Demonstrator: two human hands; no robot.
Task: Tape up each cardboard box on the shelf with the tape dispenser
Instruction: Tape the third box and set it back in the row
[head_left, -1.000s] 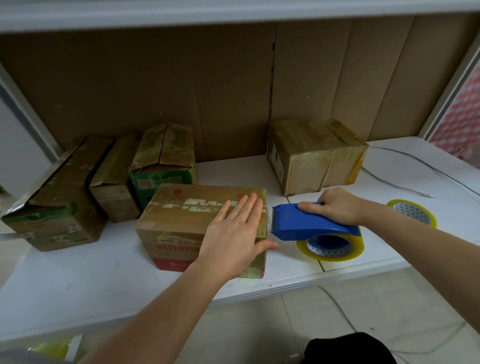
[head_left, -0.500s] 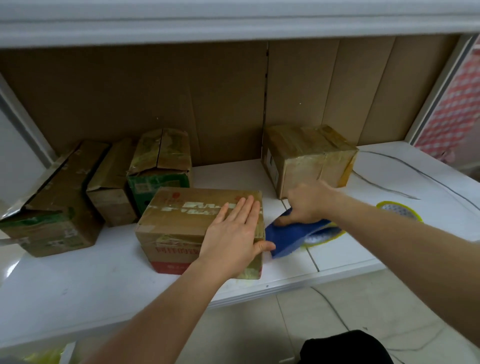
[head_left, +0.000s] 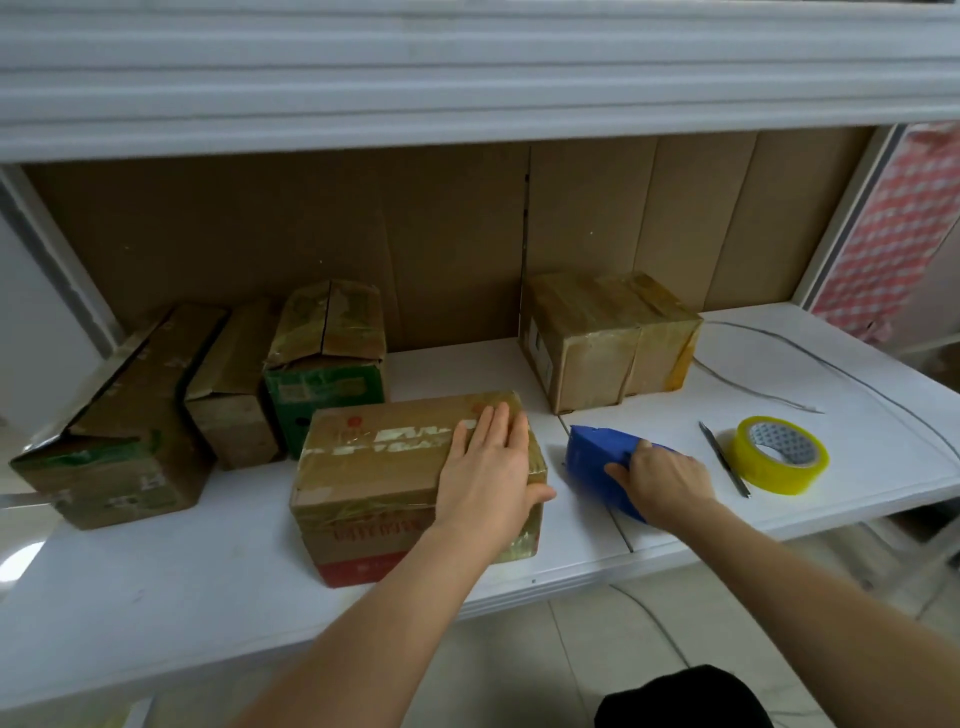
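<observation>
Now L grip (head_left: 488, 478) flat on box (head_left: 395, 467); R grip (head_left: 662, 480) clutching tape dispenser (head_left: 597, 457).

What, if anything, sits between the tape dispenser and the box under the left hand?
Nothing visible. The right hand grips the blue tape dispenser just right of the front box, with only bare white shelf between them. The left hand lies flat on the box's right end, where tape would start.
</observation>
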